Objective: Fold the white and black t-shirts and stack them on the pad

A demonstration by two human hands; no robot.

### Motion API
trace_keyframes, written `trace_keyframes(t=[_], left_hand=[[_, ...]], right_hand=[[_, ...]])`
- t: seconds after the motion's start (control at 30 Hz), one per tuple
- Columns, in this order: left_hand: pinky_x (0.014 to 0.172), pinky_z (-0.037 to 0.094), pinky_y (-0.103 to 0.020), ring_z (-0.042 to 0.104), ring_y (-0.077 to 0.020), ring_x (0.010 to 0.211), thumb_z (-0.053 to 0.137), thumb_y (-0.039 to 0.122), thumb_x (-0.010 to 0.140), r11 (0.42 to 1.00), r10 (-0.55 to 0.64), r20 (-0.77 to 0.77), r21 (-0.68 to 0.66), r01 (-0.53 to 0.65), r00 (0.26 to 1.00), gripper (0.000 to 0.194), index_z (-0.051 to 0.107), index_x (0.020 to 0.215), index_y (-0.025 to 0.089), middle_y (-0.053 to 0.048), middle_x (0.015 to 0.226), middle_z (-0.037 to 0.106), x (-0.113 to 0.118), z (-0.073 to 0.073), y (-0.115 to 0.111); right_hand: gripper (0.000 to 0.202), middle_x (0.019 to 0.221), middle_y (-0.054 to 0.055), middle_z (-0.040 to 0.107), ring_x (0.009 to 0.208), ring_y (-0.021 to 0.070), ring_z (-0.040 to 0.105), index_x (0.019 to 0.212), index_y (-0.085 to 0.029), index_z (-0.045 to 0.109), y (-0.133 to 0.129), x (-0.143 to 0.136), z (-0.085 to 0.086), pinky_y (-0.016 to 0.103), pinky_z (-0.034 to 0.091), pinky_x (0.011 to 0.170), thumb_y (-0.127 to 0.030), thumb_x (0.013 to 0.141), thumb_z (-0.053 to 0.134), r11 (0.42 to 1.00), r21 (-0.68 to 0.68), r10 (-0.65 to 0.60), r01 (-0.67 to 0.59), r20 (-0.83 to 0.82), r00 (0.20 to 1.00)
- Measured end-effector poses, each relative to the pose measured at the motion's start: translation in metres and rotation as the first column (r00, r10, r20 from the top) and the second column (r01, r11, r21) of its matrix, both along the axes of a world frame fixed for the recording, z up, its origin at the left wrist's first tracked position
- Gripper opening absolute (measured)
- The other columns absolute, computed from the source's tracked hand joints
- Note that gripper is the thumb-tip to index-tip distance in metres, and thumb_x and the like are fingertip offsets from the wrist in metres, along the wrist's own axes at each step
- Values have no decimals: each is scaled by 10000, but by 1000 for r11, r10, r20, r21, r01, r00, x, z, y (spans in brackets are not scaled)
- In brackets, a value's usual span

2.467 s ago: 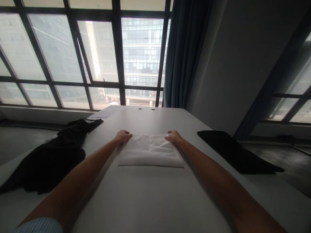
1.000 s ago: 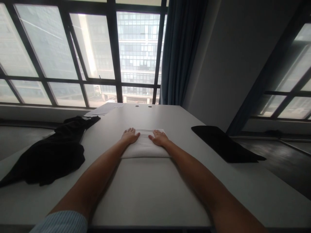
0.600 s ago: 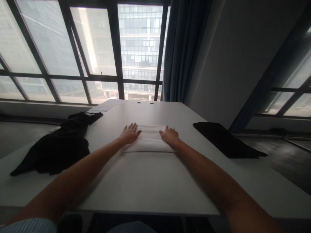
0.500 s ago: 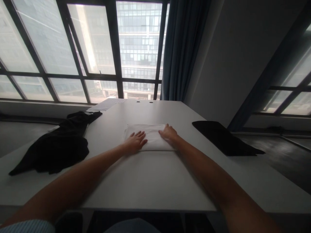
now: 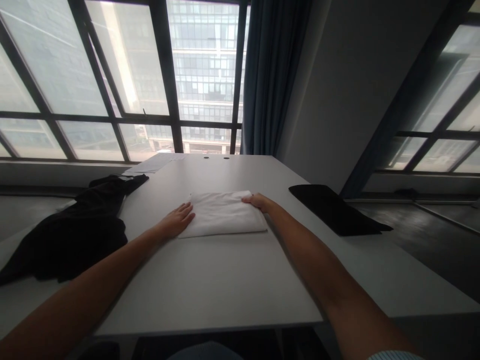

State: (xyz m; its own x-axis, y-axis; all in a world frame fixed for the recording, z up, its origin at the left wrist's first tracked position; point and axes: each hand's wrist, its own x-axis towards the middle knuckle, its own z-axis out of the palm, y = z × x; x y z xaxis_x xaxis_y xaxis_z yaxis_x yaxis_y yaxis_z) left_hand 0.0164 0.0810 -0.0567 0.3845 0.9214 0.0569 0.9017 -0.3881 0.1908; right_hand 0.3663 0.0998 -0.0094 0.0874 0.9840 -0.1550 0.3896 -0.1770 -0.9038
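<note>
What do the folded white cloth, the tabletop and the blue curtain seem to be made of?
Folded white cloth: likely a soft, matte textile, judging by its shallow creases; the fibre can't be told.
Tabletop: perhaps laminate, pale and smooth, with a soft sheen toward the window.
Blue curtain: probably woven fabric, matte, hanging in vertical folds.

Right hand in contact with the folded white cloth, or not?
Touching. The head view shows the right hand by the far right corner of the folded white cloth, its thumb lying over the edge.
</note>
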Motion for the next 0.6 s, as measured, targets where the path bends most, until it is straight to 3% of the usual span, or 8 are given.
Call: trace_keyframes(t=[0.1,0.23,0.37,0.47,0.53,0.6], left_hand=[[1266,215,-427,224,-277,1564,195,522,1033,999,37,-14,15,-37,999,717,378,1590,110,-131,1677,282,-8,-4,1],[1258,217,-468,212,-293,1567,233,547,1026,999,34,-65,-5,-34,997,704,398,1586,153,-116,1680,280,-5,-4,-3],[1255,218,-457,216,-294,1565,261,569,1018,999,38,-88,2,-38,995,708,409,1580,165,-119,1679,289,-4,-3,-3],[1258,208,-444,218,-287,1566,257,572,1017,999,34,-96,12,-33,995,718,402,1584,157,-118,1678,293,-6,-3,-3],[1261,199,-439,220,-283,1566,250,566,1016,1000,25,-100,17,-23,995,724,396,1586,143,-121,1677,296,-6,-4,-3],[1262,196,-438,221,-284,1565,244,557,1017,1000,16,-101,21,-14,995,726,397,1584,130,-128,1676,298,-5,-4,-4]], right_hand=[[305,1145,144,750,1004,245,706,1080,-98,693,7,11,16,326,567,890,-201,804,772,994,69,-84,82,28,996],[418,1170,128,724,1067,245,659,1148,-108,658,25,40,57,336,510,971,-234,767,775,919,342,-266,198,163,950],[457,1179,127,684,1047,234,633,1194,-108,609,43,71,107,367,488,991,-282,788,726,770,592,-429,236,209,879],[473,1224,171,628,1070,243,611,1243,-73,563,48,101,140,386,469,994,-299,842,668,608,742,-580,283,172,796],[490,1259,201,595,1107,249,597,1301,-50,519,42,130,150,392,458,998,-306,892,600,503,795,-691,339,135,710],[517,1290,250,572,1157,254,590,1367,-4,453,27,167,145,375,445,1017,-294,943,512,430,801,-800,416,125,587]])
